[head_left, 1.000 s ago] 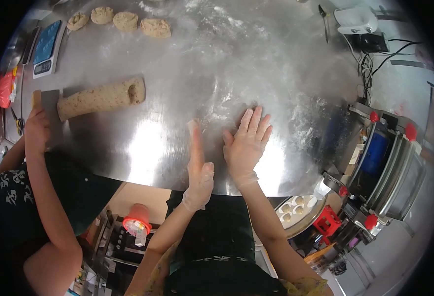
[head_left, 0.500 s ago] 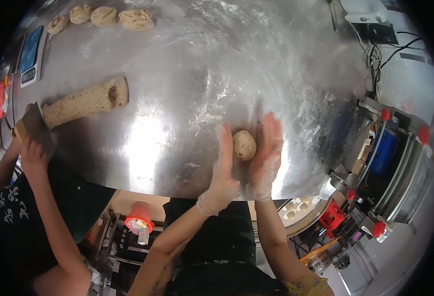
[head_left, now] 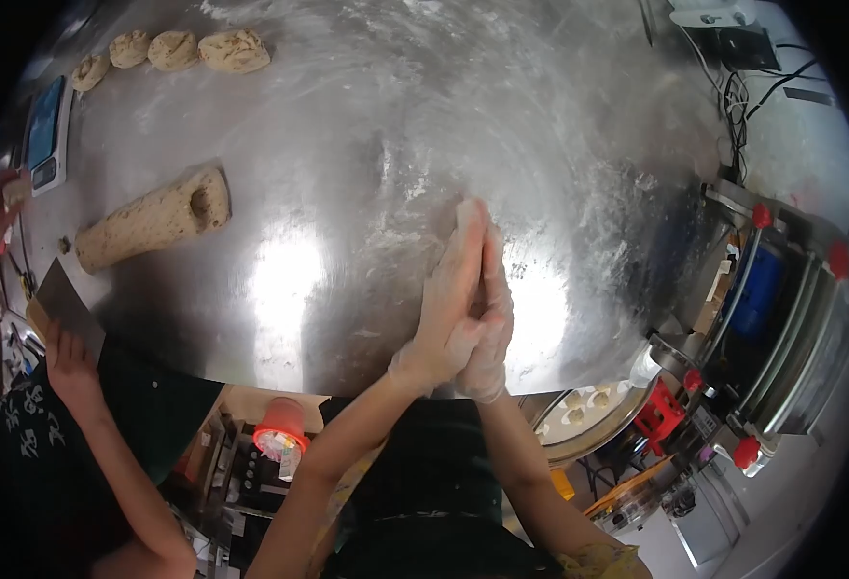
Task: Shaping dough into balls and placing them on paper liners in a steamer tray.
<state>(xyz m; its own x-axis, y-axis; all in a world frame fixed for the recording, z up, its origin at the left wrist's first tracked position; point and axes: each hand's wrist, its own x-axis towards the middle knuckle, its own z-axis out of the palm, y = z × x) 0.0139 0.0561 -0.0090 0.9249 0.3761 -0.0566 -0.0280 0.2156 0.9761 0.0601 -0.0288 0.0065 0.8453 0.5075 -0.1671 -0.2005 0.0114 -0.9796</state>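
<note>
My left hand [head_left: 451,299] and my right hand [head_left: 495,333], both in clear gloves, are brought together over the steel table. Their fingers are straight and point away from me, with the palms facing each other. The small speckled dough ball seen between them a moment earlier is now hidden, enclosed by the two hands. Left of them a thick speckled dough log [head_left: 154,220] lies on the table, its right end hollowed. Several dough pieces [head_left: 234,51] sit in a row at the far left.
At the left, a co-worker's hand holds a metal dough scraper [head_left: 72,304]; their other hand holds a small dough piece [head_left: 15,189] near a scale [head_left: 46,135]. A machine with red knobs [head_left: 762,299] stands right of the steel table [head_left: 347,154]. Below is a round tray [head_left: 579,439] with dough pieces.
My hands have closed together from either side, covering the dough ball. The co-worker's far hand has left the scraper and risen toward the scale with a small piece. The view has shifted slightly.
</note>
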